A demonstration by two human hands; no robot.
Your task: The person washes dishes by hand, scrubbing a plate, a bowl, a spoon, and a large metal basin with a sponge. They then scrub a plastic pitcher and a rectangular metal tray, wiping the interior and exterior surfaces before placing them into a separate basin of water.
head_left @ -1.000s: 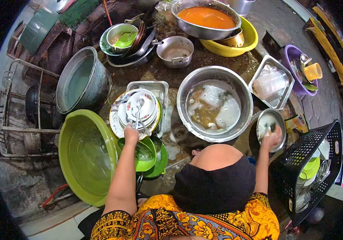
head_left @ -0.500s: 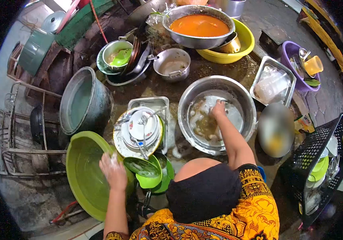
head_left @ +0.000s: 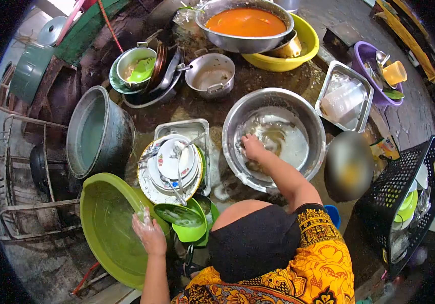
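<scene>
My right hand [head_left: 252, 147] is inside the large metal basin [head_left: 231, 111], near its left wall, above soapy, cloudy water. Its fingers are bent and partly hidden, and whether they hold anything is unclear. My left hand [head_left: 149, 232] has suds on it and rests at the right rim of the green tub [head_left: 107, 223], fingers apart and holding nothing. Water stands in that tub. Between the hands, stacked plates with spoons [head_left: 169, 164] sit on a metal tray [head_left: 197, 129]. Green bowls [head_left: 189, 228] lie just right of my left hand.
Behind are a dented pot [head_left: 210, 76], stacked pans [head_left: 146, 76], and a bowl of orange liquid [head_left: 248, 23] over a yellow basin [head_left: 303, 55]. A grey bucket [head_left: 93, 131] stands left. A tray [head_left: 347, 96], purple basin [head_left: 363, 55] and black crate [head_left: 405, 197] are right.
My right hand has moved left across the metal basin, toward its left wall. My left hand has shifted slightly down and right along the green tub's rim. The view has shifted slightly.
</scene>
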